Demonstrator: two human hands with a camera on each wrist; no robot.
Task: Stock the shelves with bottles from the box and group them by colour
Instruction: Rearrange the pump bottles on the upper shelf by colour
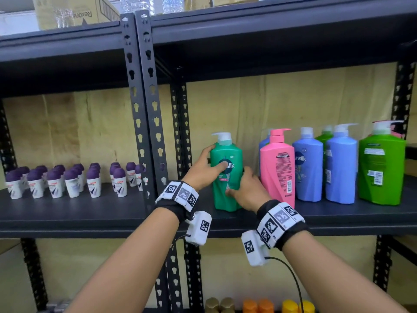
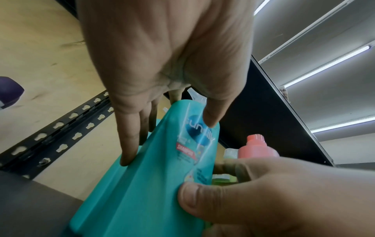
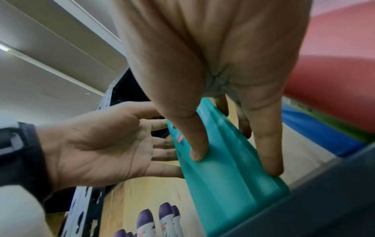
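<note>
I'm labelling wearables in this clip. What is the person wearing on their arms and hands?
Both hands, left hand and right hand, are bare, forearms sleeveless. Each wrist has a black band with white square-coded marker blocks and a white camera box beneath; a black cable trails from the right one.

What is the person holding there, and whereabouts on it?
The teal-green shampoo bottle, standing on the shelf. The left hand grips its upper body; the right hand grips lower down, thumb on the front.
</note>
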